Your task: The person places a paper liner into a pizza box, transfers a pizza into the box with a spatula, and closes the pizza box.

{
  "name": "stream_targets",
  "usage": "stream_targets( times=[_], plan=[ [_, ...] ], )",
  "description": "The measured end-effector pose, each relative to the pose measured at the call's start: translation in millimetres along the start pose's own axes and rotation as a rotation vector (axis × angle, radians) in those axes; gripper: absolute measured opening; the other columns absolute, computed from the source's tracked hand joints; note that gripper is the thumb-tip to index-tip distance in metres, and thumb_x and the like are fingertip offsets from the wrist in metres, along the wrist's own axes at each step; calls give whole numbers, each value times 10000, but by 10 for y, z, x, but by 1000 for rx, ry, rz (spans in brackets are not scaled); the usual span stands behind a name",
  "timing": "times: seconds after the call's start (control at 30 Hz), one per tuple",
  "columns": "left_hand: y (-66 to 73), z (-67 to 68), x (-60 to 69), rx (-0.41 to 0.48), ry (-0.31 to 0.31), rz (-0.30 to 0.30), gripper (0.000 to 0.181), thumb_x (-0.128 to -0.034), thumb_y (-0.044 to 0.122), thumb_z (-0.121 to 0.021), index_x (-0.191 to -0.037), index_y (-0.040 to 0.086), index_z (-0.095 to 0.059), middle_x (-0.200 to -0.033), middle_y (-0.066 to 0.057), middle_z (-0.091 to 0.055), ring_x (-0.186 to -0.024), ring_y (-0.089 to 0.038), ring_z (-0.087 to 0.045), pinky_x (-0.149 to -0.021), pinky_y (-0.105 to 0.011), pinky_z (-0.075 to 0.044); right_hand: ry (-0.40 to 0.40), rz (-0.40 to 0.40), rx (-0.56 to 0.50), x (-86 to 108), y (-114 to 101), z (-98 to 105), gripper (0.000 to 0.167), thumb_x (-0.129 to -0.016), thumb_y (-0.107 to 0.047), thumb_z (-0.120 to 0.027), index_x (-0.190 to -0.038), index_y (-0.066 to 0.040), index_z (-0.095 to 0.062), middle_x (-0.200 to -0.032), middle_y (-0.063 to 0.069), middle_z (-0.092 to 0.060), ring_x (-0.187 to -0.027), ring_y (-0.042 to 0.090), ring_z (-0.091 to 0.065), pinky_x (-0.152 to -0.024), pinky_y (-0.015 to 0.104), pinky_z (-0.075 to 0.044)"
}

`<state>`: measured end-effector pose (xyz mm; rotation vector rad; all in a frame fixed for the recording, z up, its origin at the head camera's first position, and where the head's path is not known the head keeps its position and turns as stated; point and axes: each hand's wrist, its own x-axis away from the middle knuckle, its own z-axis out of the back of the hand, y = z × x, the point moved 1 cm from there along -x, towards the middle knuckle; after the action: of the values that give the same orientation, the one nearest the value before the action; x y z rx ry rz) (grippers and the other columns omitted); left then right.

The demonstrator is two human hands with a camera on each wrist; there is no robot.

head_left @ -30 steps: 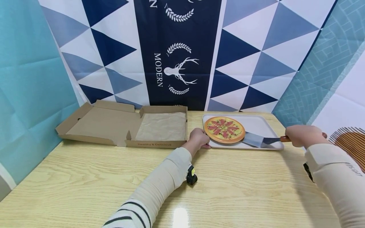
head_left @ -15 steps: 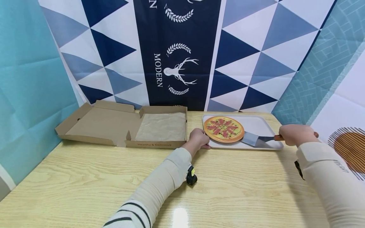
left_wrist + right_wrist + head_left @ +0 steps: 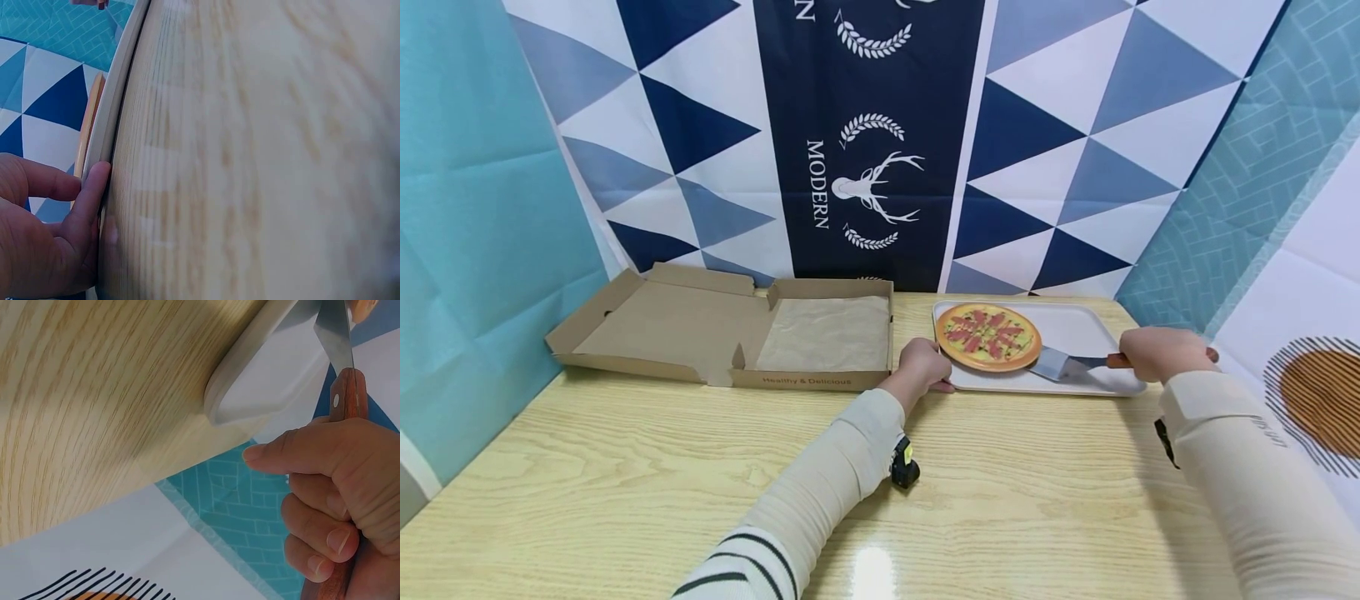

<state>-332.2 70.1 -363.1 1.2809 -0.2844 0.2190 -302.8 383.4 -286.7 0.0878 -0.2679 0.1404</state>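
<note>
A white tray (image 3: 1078,321) lies at the back right of the table with a pizza (image 3: 988,337) on its left half. My left hand (image 3: 922,364) pinches the tray's near left corner; thumb and finger lie at its rim in the left wrist view. My right hand (image 3: 1165,353) grips the wooden handle (image 3: 350,394) of a spatula, its fingers curled round it in the right wrist view. The spatula's metal blade (image 3: 1054,363) reaches under the pizza's right edge, so its front is hidden. The pizza's right side appears slightly raised.
Left of the tray stands an open cardboard pizza box (image 3: 808,380), its lid (image 3: 677,321) folded out to the left. Brown paper (image 3: 827,333) lines its base. Patterned cloth (image 3: 1037,167) hangs behind the wooden table (image 3: 1000,483).
My right hand has moved left with the spatula, and the blade has slid farther under the pizza. The pizza has shifted slightly left and tilted up. My left hand stays put.
</note>
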Motion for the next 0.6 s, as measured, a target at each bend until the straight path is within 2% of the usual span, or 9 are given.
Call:
stream_targets(
  times=[0.13, 0.4, 0.6],
  plan=[
    [6, 4, 8, -1, -3, -2, 626, -827, -147, -565, -1418, 50, -503, -1405, -164, -488, -508, -204, -637, -505, -288, -570, 7, -5, -21, -41, -32, -22, 293, -975, -239, -598, -709, -125, -546, -661, 23, -292, -594, 216, -344, -509, 362, -206],
    [2, 10, 17, 3, -2, -13, 642, -807, -157, -561, -1415, 40, -503, -1395, -171, -490, -513, -213, -640, -496, -287, -567, 4, -4, -13, -90, -111, -29, 242, -974, -249, -598, -776, -110, -586, -656, 54, -346, -605, 251, -392, -508, 361, -225],
    [14, 13, 17, 11, -2, -3, 646, -807, -157, -567, -1417, 47, -503, -1410, -161, -481, -500, -214, -636, -499, -294, -569, -1, 4, -18, -80, -201, 6, 219, -974, -232, -596, -802, -97, -598, -694, 86, -468, -666, 282, -468, -549, 393, -317]
  ],
)
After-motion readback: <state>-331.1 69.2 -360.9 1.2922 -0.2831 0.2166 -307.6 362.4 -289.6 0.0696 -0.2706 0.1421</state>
